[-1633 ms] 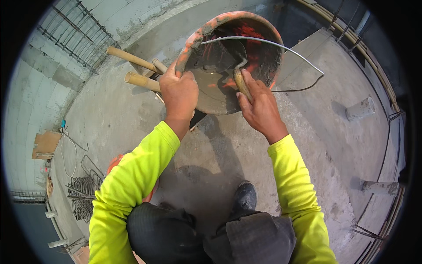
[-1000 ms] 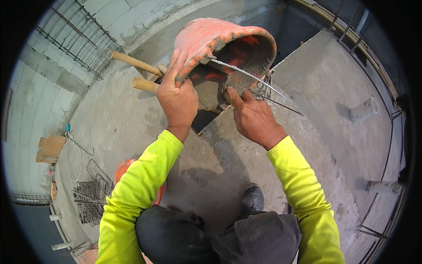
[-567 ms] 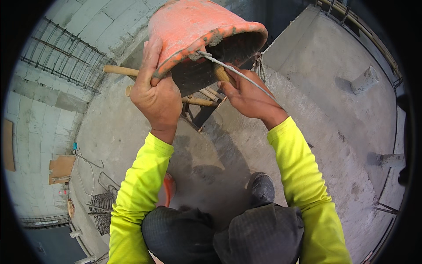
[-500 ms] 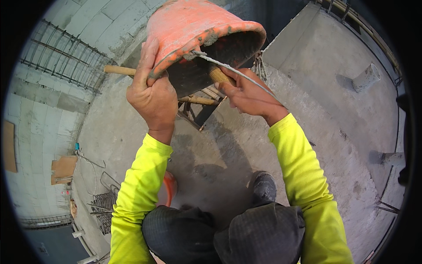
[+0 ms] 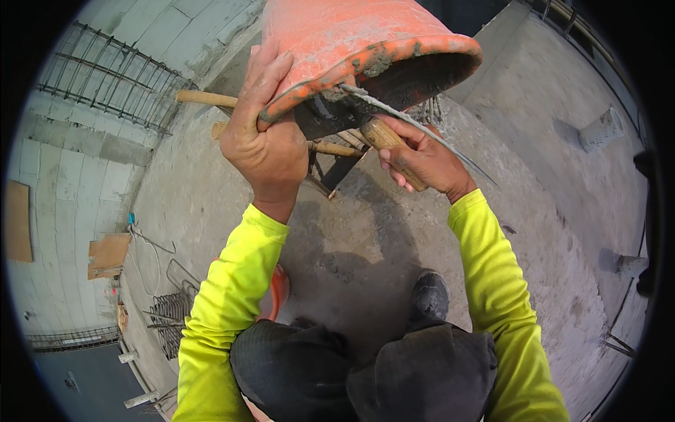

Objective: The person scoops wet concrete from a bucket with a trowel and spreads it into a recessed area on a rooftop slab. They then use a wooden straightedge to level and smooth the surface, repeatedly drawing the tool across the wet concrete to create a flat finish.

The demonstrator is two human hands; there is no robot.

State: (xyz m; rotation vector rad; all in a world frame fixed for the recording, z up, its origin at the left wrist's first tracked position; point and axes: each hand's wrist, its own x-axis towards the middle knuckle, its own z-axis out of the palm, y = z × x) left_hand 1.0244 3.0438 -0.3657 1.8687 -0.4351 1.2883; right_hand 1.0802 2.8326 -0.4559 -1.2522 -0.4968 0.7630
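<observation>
An orange bucket (image 5: 373, 32), smeared with grey mortar, is raised and tipped with its dark mouth toward me. My left hand (image 5: 261, 133) is closed on the left side of its rim. Below the mouth, my right hand (image 5: 425, 158) grips the wooden handle (image 5: 394, 151) of a tool whose head is hidden in the bucket. The bucket's mortar-coated wire handle (image 5: 422, 126) hangs across the mouth and passes over my right hand.
Beneath the bucket stands a small frame with bamboo poles (image 5: 330, 149). Another orange bucket (image 5: 275, 292) sits by my left leg. Bent steel bars (image 5: 171, 320) lie at left, near cardboard (image 5: 109, 255). Pipe stubs (image 5: 602, 131) project on the right. A rebar grid (image 5: 105, 77) lines the block wall.
The bucket has shifted right in the picture, with my left hand on its rim. My right hand has drawn down and right, showing more of the wooden handle.
</observation>
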